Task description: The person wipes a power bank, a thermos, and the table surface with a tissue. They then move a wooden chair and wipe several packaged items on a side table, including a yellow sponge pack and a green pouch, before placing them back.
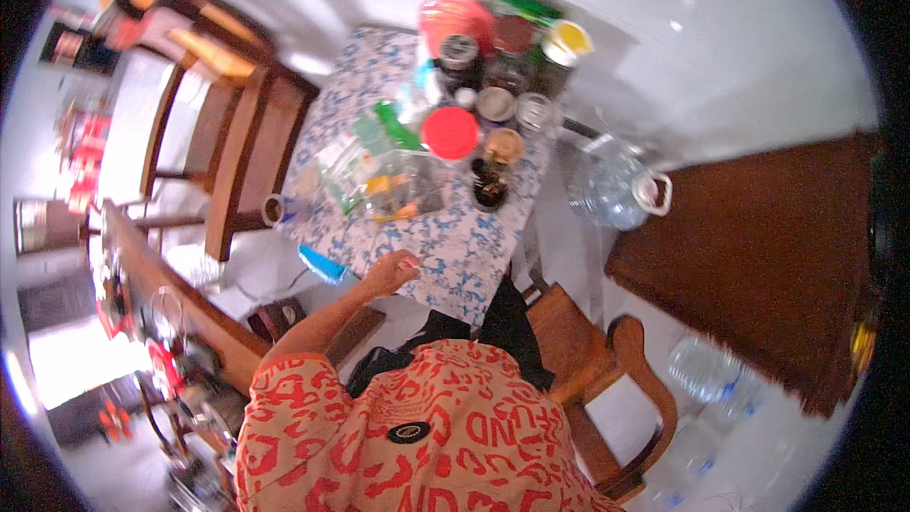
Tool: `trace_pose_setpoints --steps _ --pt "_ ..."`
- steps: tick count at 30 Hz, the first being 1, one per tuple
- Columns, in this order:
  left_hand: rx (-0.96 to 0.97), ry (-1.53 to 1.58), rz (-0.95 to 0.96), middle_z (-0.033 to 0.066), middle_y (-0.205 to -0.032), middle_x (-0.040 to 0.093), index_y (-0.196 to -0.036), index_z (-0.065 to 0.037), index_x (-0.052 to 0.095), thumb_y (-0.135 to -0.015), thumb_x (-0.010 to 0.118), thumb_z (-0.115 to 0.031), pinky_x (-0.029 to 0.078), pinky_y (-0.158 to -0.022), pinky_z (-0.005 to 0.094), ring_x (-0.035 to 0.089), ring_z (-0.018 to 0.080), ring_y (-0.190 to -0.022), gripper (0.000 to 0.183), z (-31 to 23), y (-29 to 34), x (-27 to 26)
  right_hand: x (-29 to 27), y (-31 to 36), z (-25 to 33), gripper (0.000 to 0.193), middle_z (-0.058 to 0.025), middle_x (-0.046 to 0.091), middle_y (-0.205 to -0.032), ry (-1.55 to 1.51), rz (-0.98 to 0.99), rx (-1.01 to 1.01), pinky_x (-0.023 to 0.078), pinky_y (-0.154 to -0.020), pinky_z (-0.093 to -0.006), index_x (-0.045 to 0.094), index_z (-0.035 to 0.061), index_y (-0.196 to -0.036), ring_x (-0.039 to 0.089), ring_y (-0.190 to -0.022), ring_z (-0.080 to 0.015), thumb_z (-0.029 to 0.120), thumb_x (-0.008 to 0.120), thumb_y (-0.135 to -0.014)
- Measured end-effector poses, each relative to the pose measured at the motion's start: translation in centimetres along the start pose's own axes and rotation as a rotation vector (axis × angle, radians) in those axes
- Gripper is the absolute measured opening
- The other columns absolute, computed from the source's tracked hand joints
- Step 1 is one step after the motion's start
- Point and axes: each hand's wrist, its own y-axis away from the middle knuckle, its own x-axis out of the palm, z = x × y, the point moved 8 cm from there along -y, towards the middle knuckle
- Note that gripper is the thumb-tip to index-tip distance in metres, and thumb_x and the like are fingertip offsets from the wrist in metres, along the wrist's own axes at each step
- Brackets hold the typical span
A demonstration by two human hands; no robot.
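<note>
My left hand [392, 272] is over the near edge of a table with a blue-and-white floral cloth [455, 261]. Its fingers are curled closed, and whatever they may hold is too small and blurred to make out. Beyond it lie clear plastic bags [403, 194] with orange and yellow bits inside. A bright blue item [322, 264] sits at the table edge, left of my hand. Farther back stand a red-lidded container [449, 134], an open dark jar [489, 188] and a jar with a tan lid [502, 146]. My right hand does not show.
More jars and a yellow-lidded container [569, 40] crowd the back of the table by the wall. A white-and-blue mug [275, 210] is at the left edge. Wooden chairs [578, 341] stand nearby. To the right are a large water jug [611, 194] and a brown panel [749, 256].
</note>
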Motion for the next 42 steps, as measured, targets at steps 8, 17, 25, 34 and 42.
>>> trace_pose_setpoints --steps 8,17,25,34,42 --pt "-0.279 0.175 -0.301 0.014 -0.092 0.067 -0.099 -0.004 0.064 -0.078 0.064 -0.028 0.051 -0.076 0.0375 0.065 0.0255 -0.085 0.031 3.1 8.9 2.9 -3.6 -8.3 13.3 0.044 -0.018 0.062 -0.103 0.497 0.449 -0.189 0.044 -0.083 -0.0368 0.057 -0.0007 -0.112 0.059 -0.096 -0.029 0.036 0.056 -0.087" --pt "-0.421 0.284 -0.583 0.0171 -0.091 0.066 -0.094 -0.002 0.063 -0.079 0.062 -0.026 0.051 -0.076 0.0382 0.064 0.031 -0.085 0.029 5.7 15.7 5.3 10.3 -13.0 24.9 0.039 -0.0196 0.061 -0.099 0.956 0.664 -0.596 0.047 -0.078 -0.0408 0.057 0.0004 -0.111 0.06 -0.091 -0.0327 0.028 0.06 -0.085" --pt "-0.404 -0.083 -1.071 0.0121 -0.104 0.057 -0.102 -0.007 0.06 -0.076 0.07 -0.017 0.043 -0.09 0.0403 0.053 0.0294 -0.101 0.03 2.0 20.6 -0.6 21.8 -17.8 28.5 0.033 -0.0202 0.059 -0.097 0.777 0.513 -1.027 0.047 -0.08 -0.0404 0.055 -0.0018 -0.112 0.058 -0.09 -0.0361 0.014 0.054 -0.083" --pt "-1.14 -0.576 -1.781 0.0196 -0.121 0.043 -0.124 -0.007 0.045 -0.073 0.07 -0.019 0.032 -0.095 0.0493 0.04 0.0383 -0.113 0.058 6.8 43.2 1.6 25.5 -18.4 24.1 0.025 -0.0193 0.063 -0.096 0.944 0.632 -1.063 0.049 -0.076 -0.0409 0.058 0.0023 -0.108 0.062 -0.087 -0.0348 0.013 0.054 -0.086" --pt "-0.937 -0.422 -1.64 0.0132 -0.091 0.052 -0.094 -0.006 0.057 -0.077 0.066 -0.017 0.044 -0.076 0.0433 0.052 0.0347 -0.088 0.022 9.6 42.4 2.3 25.7 -17.8 25.3 0.014 -0.0153 0.065 -0.081 0.972 0.554 -1.171 0.046 -0.06 -0.0413 0.06 0.005 -0.097 0.062 -0.071 -0.0329 0.012 0.054 -0.087"
